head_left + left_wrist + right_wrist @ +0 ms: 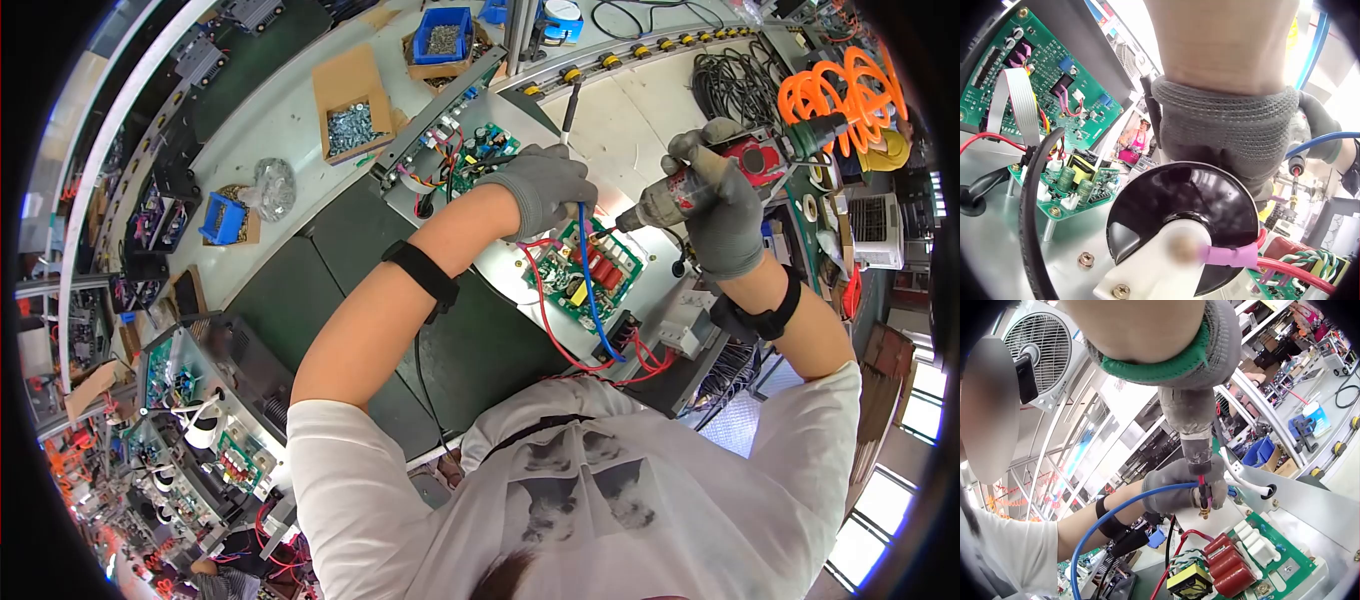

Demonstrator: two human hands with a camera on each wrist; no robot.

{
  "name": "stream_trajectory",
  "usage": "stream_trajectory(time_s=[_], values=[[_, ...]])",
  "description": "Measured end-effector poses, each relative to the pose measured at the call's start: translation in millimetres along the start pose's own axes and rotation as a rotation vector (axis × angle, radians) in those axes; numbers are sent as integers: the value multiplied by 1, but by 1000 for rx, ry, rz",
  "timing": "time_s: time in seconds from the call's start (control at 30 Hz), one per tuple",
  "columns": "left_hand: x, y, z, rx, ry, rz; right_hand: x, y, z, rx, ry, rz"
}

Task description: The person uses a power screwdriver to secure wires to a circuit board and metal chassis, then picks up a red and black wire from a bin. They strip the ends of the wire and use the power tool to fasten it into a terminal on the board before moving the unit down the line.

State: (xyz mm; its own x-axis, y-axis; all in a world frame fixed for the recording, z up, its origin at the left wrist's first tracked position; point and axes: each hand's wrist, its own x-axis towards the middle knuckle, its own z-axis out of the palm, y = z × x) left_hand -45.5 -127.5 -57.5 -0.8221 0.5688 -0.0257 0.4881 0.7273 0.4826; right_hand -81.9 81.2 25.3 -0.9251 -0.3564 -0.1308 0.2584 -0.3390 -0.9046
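My gloved left hand (548, 190) pinches the end of a blue cable (588, 275) above the open metal chassis. In the right wrist view, the fingers of that hand (1175, 487) are beside the driver's tip, where a brass-coloured screw (1204, 514) sits at the bit. My gloved right hand (722, 215) grips a worn power driver (660, 203), its tip pointing toward the left hand. Below them lies a green board (632, 262) with red capacitors (1229, 565). In the left wrist view, a black disc (1141, 197) under the left hand (1229, 128) partly hides the chassis.
A second green board (490, 138) with wiring is in the chassis's far part. Red cables (545, 310) loop at its near side. A box of screws (352, 128) and blue bins (441, 38) stand behind on the bench. An orange coiled hose (840, 95) hangs at right.
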Motion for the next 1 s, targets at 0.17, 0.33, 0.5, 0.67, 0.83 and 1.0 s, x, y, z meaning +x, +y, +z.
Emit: stream_trajectory(time_s=[0.17,0.33,0.5,0.67,0.83,1.0], values=[[-11,3,-10,111,27,14,-4,6,15,-194,-183,-75],[-7,16,-13,215,-51,-31,3,22,18,-243,-260,-49],[-2,30,-16,358,-140,-54,1,26,16,-272,-278,-30],[6,37,-24,359,-288,-89,-3,25,16,-242,-369,-10],[18,47,-23,319,-328,-199,-8,28,22,-227,-526,-18],[13,40,-20,238,-269,-279,-9,30,27,-256,-544,-63]])
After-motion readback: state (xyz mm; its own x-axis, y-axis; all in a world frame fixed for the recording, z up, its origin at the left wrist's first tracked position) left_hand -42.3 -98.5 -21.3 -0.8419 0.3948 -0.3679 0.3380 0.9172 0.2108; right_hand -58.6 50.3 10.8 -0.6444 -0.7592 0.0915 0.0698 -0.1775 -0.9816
